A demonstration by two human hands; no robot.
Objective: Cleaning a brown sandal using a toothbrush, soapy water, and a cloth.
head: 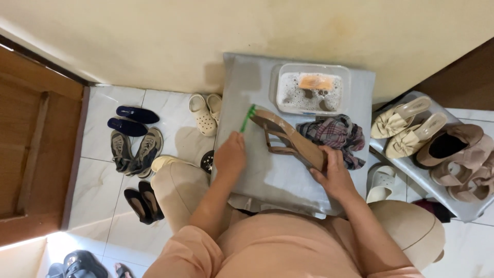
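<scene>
Sandal point(288, 138) lies sole-up on the grey stool point(267, 175), heel clamped by the right hand point(334, 175) to steady it. Left hand point(230, 154) grips a green brush point(247, 118) at its toe; the soapy tub point(313, 88) sits behind, the rag point(334, 135) beside it.

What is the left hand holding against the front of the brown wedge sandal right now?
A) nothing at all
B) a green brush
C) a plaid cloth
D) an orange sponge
B: the left hand grips a thin green brush whose tip meets the front end of the brown wedge sandal, while the right hand steadies the heel end; the plaid cloth lies loose beside it and the orange sponge floats in the foamy container.
</scene>
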